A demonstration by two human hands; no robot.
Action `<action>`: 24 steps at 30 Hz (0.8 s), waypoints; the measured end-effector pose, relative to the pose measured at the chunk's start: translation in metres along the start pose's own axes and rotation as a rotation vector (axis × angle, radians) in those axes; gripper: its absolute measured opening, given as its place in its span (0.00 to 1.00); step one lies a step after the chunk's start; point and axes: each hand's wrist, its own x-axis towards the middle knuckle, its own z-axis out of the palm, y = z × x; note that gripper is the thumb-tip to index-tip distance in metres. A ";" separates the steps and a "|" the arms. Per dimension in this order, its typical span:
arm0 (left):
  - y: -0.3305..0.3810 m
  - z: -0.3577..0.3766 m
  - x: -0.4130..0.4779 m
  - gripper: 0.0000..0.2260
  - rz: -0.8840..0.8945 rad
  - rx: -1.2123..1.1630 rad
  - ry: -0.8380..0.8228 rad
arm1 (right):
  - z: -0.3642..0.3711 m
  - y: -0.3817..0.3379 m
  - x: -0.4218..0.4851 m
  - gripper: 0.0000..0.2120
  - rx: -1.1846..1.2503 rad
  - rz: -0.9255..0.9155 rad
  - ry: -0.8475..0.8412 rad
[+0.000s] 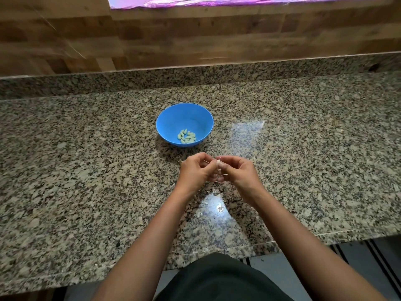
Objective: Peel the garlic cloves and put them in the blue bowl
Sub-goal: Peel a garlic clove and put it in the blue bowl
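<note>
Left hand [195,170] and right hand [241,173] pinch one clove [218,164] near one blue bowl [171,118].

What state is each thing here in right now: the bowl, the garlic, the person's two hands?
blue bowl: upright on the counter, partly filled.
peeled cloves: small heap at the bowl's bottom.
garlic clove: pinched between both hands, papery skin showing.
left hand: fingers curled, pinching the clove.
right hand: fingers curled, pinching the clove.
skin scraps: loose on the counter.
</note>
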 end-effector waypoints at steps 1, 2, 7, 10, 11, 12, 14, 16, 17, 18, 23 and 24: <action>0.000 0.000 0.000 0.04 0.003 0.002 -0.005 | 0.000 0.000 -0.001 0.08 0.006 0.001 0.006; 0.000 0.001 0.000 0.04 0.005 0.008 -0.006 | 0.000 0.000 -0.002 0.09 0.021 0.002 0.015; 0.000 0.003 0.000 0.04 -0.045 -0.066 0.017 | 0.002 -0.001 -0.004 0.10 0.015 -0.037 0.037; 0.000 0.003 -0.001 0.04 -0.106 -0.172 0.010 | 0.001 -0.001 -0.004 0.09 -0.011 -0.036 0.023; 0.000 0.003 -0.002 0.04 -0.116 -0.185 0.015 | 0.001 -0.002 -0.004 0.09 -0.018 -0.040 0.020; 0.000 0.005 -0.002 0.04 -0.125 -0.196 0.020 | 0.002 -0.002 -0.004 0.09 -0.023 -0.045 0.021; 0.002 0.007 -0.002 0.04 -0.142 -0.224 0.029 | 0.003 -0.001 -0.003 0.07 -0.007 -0.043 0.024; 0.003 0.010 -0.002 0.05 -0.140 -0.223 0.045 | 0.002 0.000 -0.001 0.07 0.036 -0.023 0.026; 0.003 0.009 -0.002 0.05 -0.133 -0.203 0.065 | 0.001 0.001 -0.001 0.07 0.047 -0.009 0.026; 0.001 0.008 -0.001 0.06 -0.122 -0.167 0.097 | -0.001 0.002 0.000 0.08 0.045 0.006 0.028; -0.008 -0.003 -0.002 0.03 0.008 0.550 0.098 | -0.013 0.006 -0.001 0.07 0.059 0.077 0.023; -0.009 -0.003 -0.004 0.02 0.026 0.643 0.073 | -0.014 0.007 -0.001 0.06 0.052 0.089 0.018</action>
